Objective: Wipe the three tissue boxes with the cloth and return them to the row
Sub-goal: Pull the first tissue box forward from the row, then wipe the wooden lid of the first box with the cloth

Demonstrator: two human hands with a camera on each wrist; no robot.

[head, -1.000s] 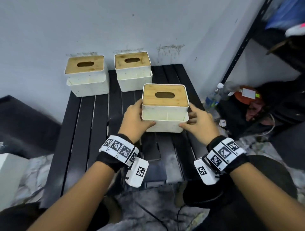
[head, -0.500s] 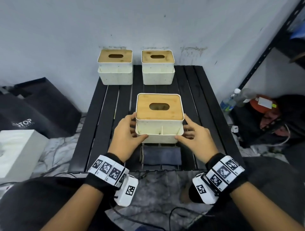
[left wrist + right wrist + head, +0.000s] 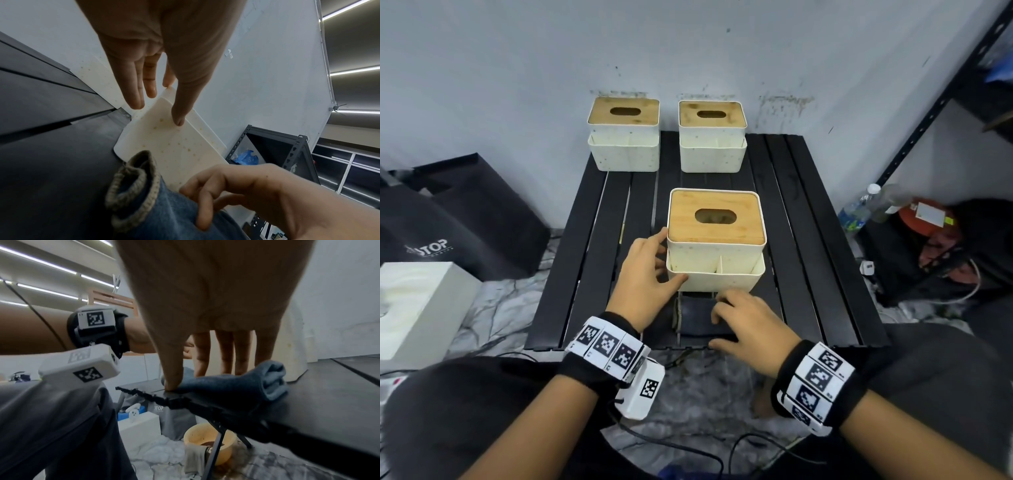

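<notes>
Resting against the left side of the near tissue box (image 3: 715, 240), the left hand (image 3: 645, 284) keeps its fingers straight and spread; its thumb (image 3: 180, 113) touches the front wall of the box, so this hand is released and only steadies the box; the box stands upright just beyond and to the right of that hand, its wooden lid facing up, its long axis running left to right, and the oval slot follows the same direction; its pocket side faces the person.

The right hand (image 3: 750, 329) is directly in front of this box, on the folded blue cloth (image 3: 702, 318); in the right wrist view the thumb (image 3: 172, 376) pushes down on the near edge of the cloth (image 3: 236, 382) and the other fingers come down behind it, so the hand is pinching the cloth between thumb and fingers; the cloth lies flat on the black slatted table (image 3: 592, 240), touching the front foot of the box or just beside it, I cannot tell which; its folded roll is on the far right side of the hand.

The two other tissue boxes (image 3: 624, 133) (image 3: 712, 135) stand side by side well beyond both hands, against the wall, with their long axes also left to right.
</notes>
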